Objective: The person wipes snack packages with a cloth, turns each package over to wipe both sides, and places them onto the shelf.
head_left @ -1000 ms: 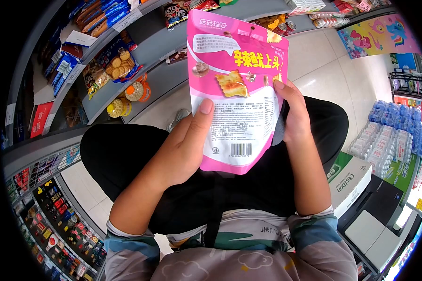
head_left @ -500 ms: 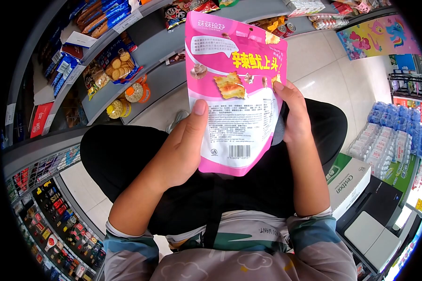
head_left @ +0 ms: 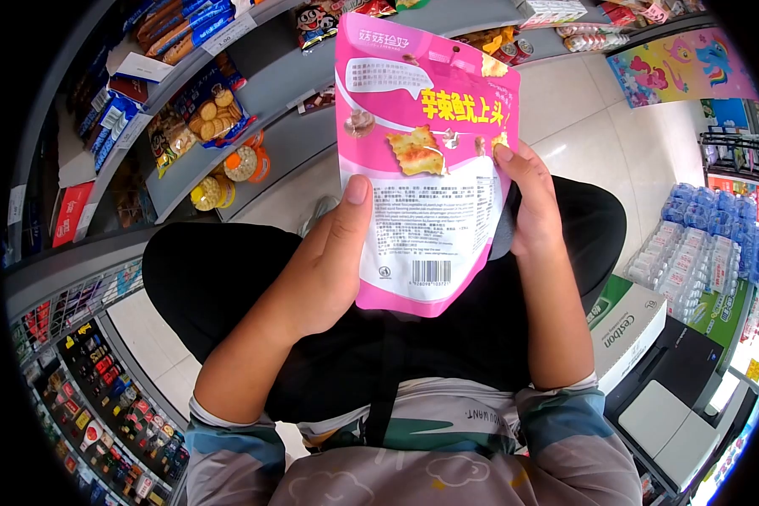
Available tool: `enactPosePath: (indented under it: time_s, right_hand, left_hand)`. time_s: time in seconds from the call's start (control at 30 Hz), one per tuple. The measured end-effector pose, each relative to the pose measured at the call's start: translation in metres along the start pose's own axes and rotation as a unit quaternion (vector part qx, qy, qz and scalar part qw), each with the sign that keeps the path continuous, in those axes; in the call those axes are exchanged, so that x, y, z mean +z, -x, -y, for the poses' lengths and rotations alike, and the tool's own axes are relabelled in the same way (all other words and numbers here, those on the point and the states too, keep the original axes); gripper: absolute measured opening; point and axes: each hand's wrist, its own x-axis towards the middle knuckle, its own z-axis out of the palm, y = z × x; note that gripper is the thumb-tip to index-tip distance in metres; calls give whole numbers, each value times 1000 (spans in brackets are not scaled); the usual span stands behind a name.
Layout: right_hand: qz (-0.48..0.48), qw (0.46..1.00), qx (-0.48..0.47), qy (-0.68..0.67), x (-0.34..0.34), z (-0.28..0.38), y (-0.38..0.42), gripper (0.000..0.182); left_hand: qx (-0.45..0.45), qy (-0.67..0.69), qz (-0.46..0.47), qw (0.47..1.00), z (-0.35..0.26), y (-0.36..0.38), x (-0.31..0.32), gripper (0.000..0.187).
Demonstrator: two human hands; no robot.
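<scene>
A pink and white snack bag [head_left: 430, 202] is held upright above my lap, its back side with printed text and a barcode turned to me. My left hand [head_left: 333, 261] grips its lower left edge, thumb on the front and the other fingers hidden behind. On the right edge, about mid-height, my right hand [head_left: 531, 198] pinches the bag with its thumb in front; its fingers behind are mostly hidden. Cracker pictures and yellow lettering show on the pink upper part.
Shelves [head_left: 287, 139] with packaged snacks curve along the left and front, including a blue biscuit bag [head_left: 211, 114]. A rack of small items [head_left: 101, 413] stands lower left. To the right are shrink-wrapped water bottles [head_left: 683, 261] and a Cestbon carton [head_left: 628, 333].
The bag has tilted and risen slightly at its top, with both hands keeping their hold on it. Otherwise the scene stays nearly the same.
</scene>
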Motion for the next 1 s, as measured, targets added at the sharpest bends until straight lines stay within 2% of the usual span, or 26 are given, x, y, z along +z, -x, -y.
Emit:
enactPosePath:
  time_s: [0.27, 0.37, 0.43, 0.53, 0.63, 1.0]
  right_hand:
    - [-8, 1000, -7, -2, -4, -2, 0, 25]
    - [-15, 1000, -13, -7, -3, 0, 0, 26]
    - [-12, 999, -24, -20, -4, 0, 0, 27]
    - [-5, 999, -31, -30, -3, 3, 1, 28]
    - [2, 999, -38, -34, -4, 3, 2, 28]
    - [-3, 998, -52, -35, -2, 4, 3, 30]
  left_hand:
    - [1, -19, -5, 1000, 1, 0, 0, 72]
    - [25, 15, 1, 1000, 3, 2, -2, 63]
    - [8, -45, -3, 999, 0, 5, -4, 52]
    - [10, -58, 35, 998, 1, 5, -3, 59]
    - [34, -67, 32, 997, 6, 4, -2, 66]
    - [27, -73, 39, 996, 7, 5, -3, 65]
